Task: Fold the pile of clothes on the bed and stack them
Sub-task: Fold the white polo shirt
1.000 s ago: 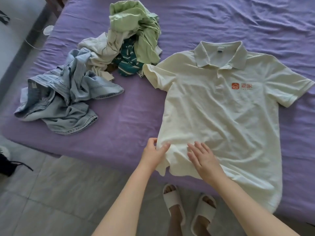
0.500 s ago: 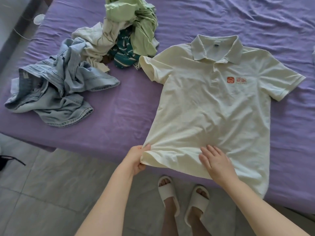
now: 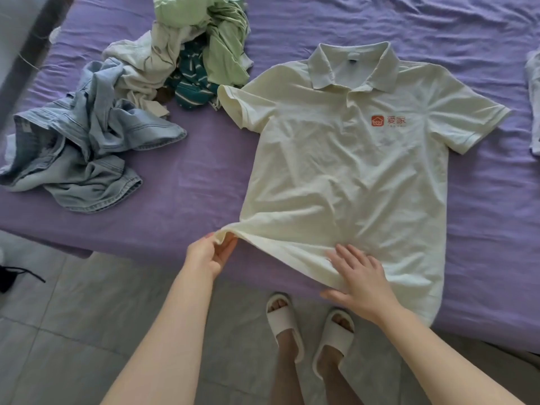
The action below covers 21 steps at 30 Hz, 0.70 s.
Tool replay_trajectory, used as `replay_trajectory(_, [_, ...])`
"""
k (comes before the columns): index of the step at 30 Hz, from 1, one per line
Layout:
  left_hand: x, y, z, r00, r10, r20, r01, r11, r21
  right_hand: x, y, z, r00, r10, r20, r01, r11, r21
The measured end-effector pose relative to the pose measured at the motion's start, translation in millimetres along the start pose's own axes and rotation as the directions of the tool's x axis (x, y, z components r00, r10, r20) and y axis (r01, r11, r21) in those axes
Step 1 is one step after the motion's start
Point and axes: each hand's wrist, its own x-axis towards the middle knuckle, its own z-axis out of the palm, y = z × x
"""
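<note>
Left hand: thumb and fingers closed together in a pinch on the near-left hem corner of the pale cream short-sleeved polo shirt, lifting that corner slightly off the sheet so the hem edge curls over the fingertips. Right hand: fingers straight and spread apart, palm down, lying flat on the shirt's lower hem near its middle, thumb out to the side past the hem edge; nothing gripped. Shirt lies front side up on the purple-sheeted bed, collar pointing away from the person, both sleeves spread outward, small orange logo on the chest; the fabric shows wrinkles fanning from the pinched corner. Hem sits at the bed's near edge. To the left of the shirt, well apart from it, a crumpled light blue denim garment. Behind that, toward the far side, an unfolded heap: a light green garment on top, an off-white garment at its left, a dark green striped garment at the bottom, just beside the shirt's left sleeve. At the right frame edge, part of a pale garment, mostly cut off. Below the bed edge, grey tiled floor and the person's feet in white slide sandals.
</note>
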Motion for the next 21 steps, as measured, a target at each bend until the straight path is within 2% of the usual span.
replay_trajectory(1, [1,-1,4,0.997,0.083,0.005,-0.083,0.996,0.031,-1,3,-1,1.000,-0.014,-0.013,0.015,1.000,0.024])
replay_trajectory(2, [-1,-6,9,0.979,0.203,0.015,-0.202,0.963,0.178,-2,5,-2,0.999,-0.025,-0.037,0.027,0.998,0.053])
replay_trajectory(3, [-4,-14,13,0.934,0.355,0.040,-0.338,0.844,0.417,-3,7,-4,0.998,-0.030,-0.062,0.035,0.996,0.085])
replay_trajectory(4, [-10,-23,16,0.848,0.514,0.131,-0.472,0.619,0.628,-4,9,-4,0.996,-0.030,-0.082,0.039,0.992,0.117])
replay_trajectory(5, [-16,-34,19,0.717,0.632,0.294,-0.602,0.348,0.719,-5,11,-5,0.995,-0.029,-0.096,0.042,0.989,0.141])
replay_trajectory(6, [-23,-47,24,0.588,0.648,0.484,-0.702,0.111,0.703,-5,12,-6,0.993,-0.032,-0.112,0.049,0.987,0.155])
replay_trajectory(8, [-31,-72,35,0.409,0.463,0.786,-0.813,-0.207,0.545,-5,13,-7,0.987,-0.050,-0.152,0.079,0.979,0.190])
replay_trajectory(9, [-32,-85,41,0.347,0.327,0.879,-0.820,-0.348,0.454,-5,14,-6,0.982,-0.059,-0.182,0.097,0.973,0.209])
replay_trajectory(10, [-31,-96,46,0.339,0.167,0.926,-0.803,-0.461,0.378,-5,15,-5,0.973,-0.070,-0.220,0.119,0.969,0.217])
replay_trajectory(12, [-23,-112,51,0.451,-0.085,0.888,-0.750,-0.576,0.326,-6,18,0,0.955,-0.103,-0.279,0.147,0.979,0.141])
replay_trajectory(13, [-17,-117,51,0.497,-0.143,0.856,-0.728,-0.606,0.321,-6,20,3,0.951,-0.129,-0.283,0.155,0.985,0.074])
replay_trajectory(15, [-7,-122,53,0.493,-0.168,0.853,-0.700,-0.660,0.275,-5,23,9,0.954,-0.162,-0.251,0.160,0.987,-0.029])
replay_trajectory(17, [-2,-124,57,0.473,-0.168,0.865,-0.668,-0.708,0.228,-3,24,11,0.958,-0.157,-0.241,0.148,0.987,-0.056])
replay_trajectory(19, [1,-123,64,0.480,-0.168,0.861,-0.663,-0.713,0.230,2,26,10,0.930,-0.155,-0.332,0.162,0.987,-0.008])
replay_trajectory(21, [4,-120,72,0.480,-0.139,0.866,-0.675,-0.689,0.264,9,30,2,0.925,-0.099,-0.366,0.169,0.972,0.164])
